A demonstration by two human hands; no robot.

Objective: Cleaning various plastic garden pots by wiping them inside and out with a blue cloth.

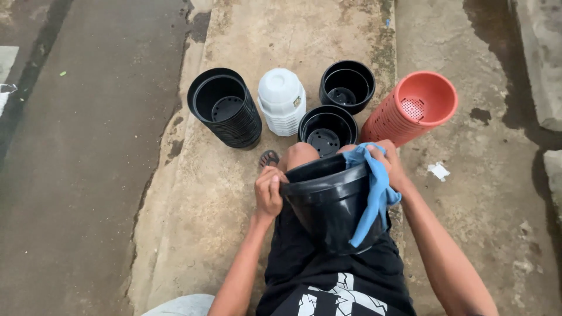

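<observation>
Centrally, near the wearer's lap, a black plastic pot (331, 205) lay tilted on its side, mouth facing the far left, resting against the thighs. The left hand (268, 192) was clamped on the pot's rim at its left edge, fingers curled over the lip. The right hand (387, 161) was clenched around a blue cloth (374, 187), pressing it to the rim on the right side; the cloth hung down over the pot's outer wall.

Beyond the knee, on a concrete slab (234, 199), several stacks of pots were observed. At far left lay a stack of black pots (225, 114) tipped on its side, mouth towards the camera. Just right of it stood a white stack (281, 100), upside down. Two further black pots stood upright with mouths open: one (347, 85) farther off, one (327, 130) nearer, just beyond the knee. At far right lay a long terracotta-coloured stack (410, 111), perforated along its walls, on its side. A sandalled foot (269, 157) showed just left of the knee. A scrap of white paper (438, 171) lay on the ground to the right
</observation>
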